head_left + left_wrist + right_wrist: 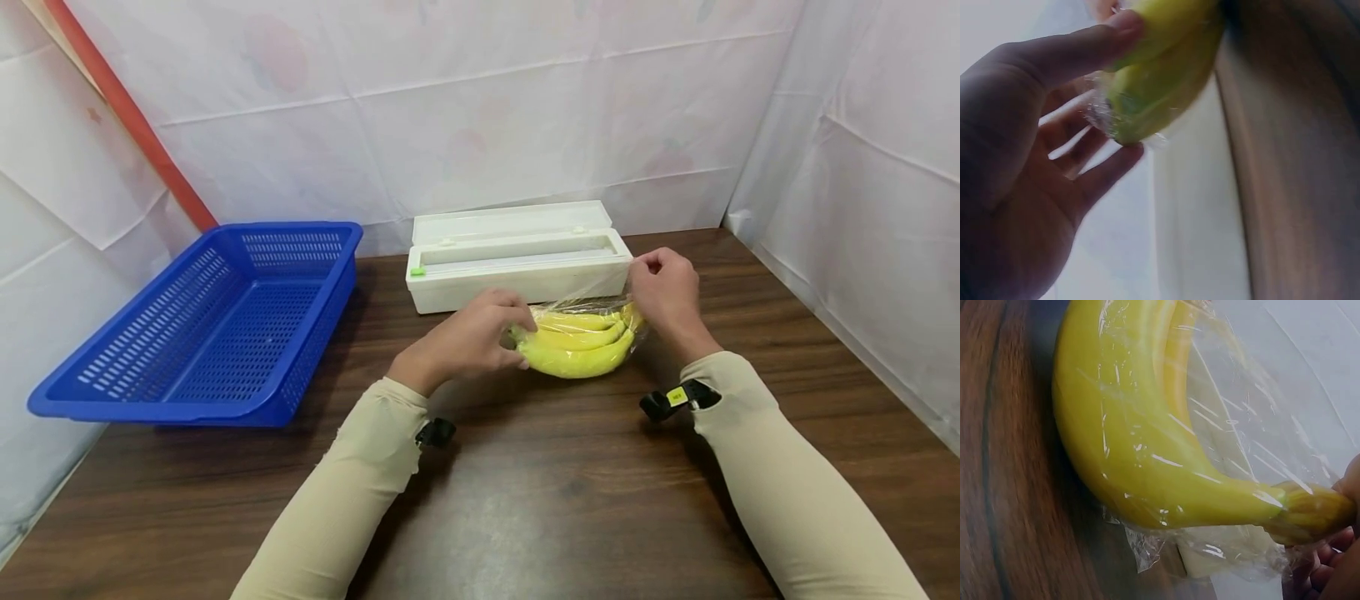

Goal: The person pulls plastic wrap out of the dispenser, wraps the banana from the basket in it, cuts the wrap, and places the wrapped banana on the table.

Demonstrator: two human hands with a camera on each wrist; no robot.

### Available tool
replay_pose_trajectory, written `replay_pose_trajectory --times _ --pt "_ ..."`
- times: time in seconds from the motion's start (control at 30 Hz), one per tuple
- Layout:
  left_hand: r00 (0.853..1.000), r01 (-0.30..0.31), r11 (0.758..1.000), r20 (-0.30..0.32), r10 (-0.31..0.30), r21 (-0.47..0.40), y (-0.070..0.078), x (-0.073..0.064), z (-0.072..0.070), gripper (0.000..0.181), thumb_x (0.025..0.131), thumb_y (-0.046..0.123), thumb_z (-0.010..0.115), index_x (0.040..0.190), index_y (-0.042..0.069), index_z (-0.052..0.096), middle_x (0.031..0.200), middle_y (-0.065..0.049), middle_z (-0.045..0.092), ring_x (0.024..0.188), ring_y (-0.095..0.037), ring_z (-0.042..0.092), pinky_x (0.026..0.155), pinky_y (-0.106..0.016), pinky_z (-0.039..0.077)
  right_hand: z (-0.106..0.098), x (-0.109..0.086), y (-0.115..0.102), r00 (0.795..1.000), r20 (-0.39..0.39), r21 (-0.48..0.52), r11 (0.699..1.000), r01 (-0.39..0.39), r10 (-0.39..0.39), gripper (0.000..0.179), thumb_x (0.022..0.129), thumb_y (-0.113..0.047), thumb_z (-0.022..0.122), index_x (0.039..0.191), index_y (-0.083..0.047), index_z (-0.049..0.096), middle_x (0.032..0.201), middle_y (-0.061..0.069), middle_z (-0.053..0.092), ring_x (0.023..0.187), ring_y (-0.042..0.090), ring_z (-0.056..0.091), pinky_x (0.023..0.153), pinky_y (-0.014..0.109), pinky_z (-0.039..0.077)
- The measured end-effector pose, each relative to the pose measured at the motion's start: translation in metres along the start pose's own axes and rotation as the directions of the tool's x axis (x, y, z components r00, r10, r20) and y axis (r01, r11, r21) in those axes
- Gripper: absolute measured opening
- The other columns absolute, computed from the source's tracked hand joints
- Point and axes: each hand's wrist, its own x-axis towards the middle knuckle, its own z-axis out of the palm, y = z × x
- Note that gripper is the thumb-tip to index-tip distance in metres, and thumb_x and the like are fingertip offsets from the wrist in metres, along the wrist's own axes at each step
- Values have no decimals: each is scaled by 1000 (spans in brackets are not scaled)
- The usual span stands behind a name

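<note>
A bunch of yellow bananas [577, 350] lies in clear plastic wrap [1235, 419] near the table's middle, its stem [1310, 512] toward the right. My left hand [476, 337] holds the tip end of the bunch; in the left wrist view its thumb [1079, 50] lies on one side and the fingers on the other. At the stem end my right hand [666, 292] has its fingers curled and pinches the wrap, which stretches out from it in creases. The right fingertips are mostly hidden in the right wrist view.
Just behind the bananas stands a white wrap dispenser box [517, 287] with its lid [513, 221] raised and a green slider [417, 271] at its left. A blue perforated basket [202, 408] sits on the brown table [525, 517] at left. White sheeting [480, 108] hangs behind.
</note>
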Motion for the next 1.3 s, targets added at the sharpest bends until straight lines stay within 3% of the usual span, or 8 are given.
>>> replay_pose_trajectory --times 0.13,0.27,0.5,0.63,0.73,0.8,1.1,1.3 --pt "997 -55 998 -62 55 3 -6 -1 4 29 81 18 86 106 7 77 121 -5 63 119 -23 52 106 -35 38 -2 3 2 1000 -19 13 1000 13 -13 28 99 -24 48 106 -3 65 93 11 61 74 21 61 61 27 49" --pt "995 -51 999 -84 52 5 -11 -3 6 27 83 23 85 106 11 78 136 -5 56 129 -23 43 107 -36 39 -2 4 1 997 -52 22 998 50 -49 29 99 -25 49 103 -3 67 91 11 60 76 20 57 63 27 46" --pt "1000 15 999 -14 -16 -38 -16 -7 8 38 85 46 79 108 16 75 142 0 54 134 -21 43 111 -38 34 2 -1 -3 989 -107 21 994 108 -106 28 97 -23 49 100 -2 69 89 11 60 80 20 52 66 30 42" --pt "1000 12 1000 25 -12 -23 -16 -4 12 56 84 38 82 131 14 63 142 -1 52 133 -20 44 112 -36 33 3 -2 -6 982 -128 40 989 144 -138 27 97 -20 49 104 -3 70 87 11 59 78 20 51 65 30 41" --pt "999 20 1000 43 -21 15 -15 -2 16 76 83 33 84 147 13 49 143 -3 49 131 -20 45 111 -35 35 2 -3 -9 980 -115 38 985 170 -165 29 98 -18 48 109 -5 72 87 10 59 77 20 51 63 29 41" --pt "998 29 999 45 -31 43 -14 -1 17 79 83 31 84 150 13 46 143 -3 49 129 -20 47 109 -35 37 0 -3 -10 979 -95 34 982 185 -181 30 99 -19 48 109 -5 72 88 10 60 77 20 51 62 29 41" --pt "997 55 996 47 -58 69 -12 -2 21 64 86 35 81 142 15 58 140 1 48 126 -20 46 106 -36 40 -12 -3 -12 976 19 -17 976 218 -217 33 100 -28 51 103 -1 70 97 12 62 85 20 52 67 27 44" --pt "995 71 993 58 -77 94 -15 -2 24 63 87 37 80 143 20 57 155 1 38 135 -24 40 107 -38 40 -15 -1 -12 961 38 19 962 274 -275 30 100 -26 53 105 -2 71 97 11 64 85 19 51 70 25 42"
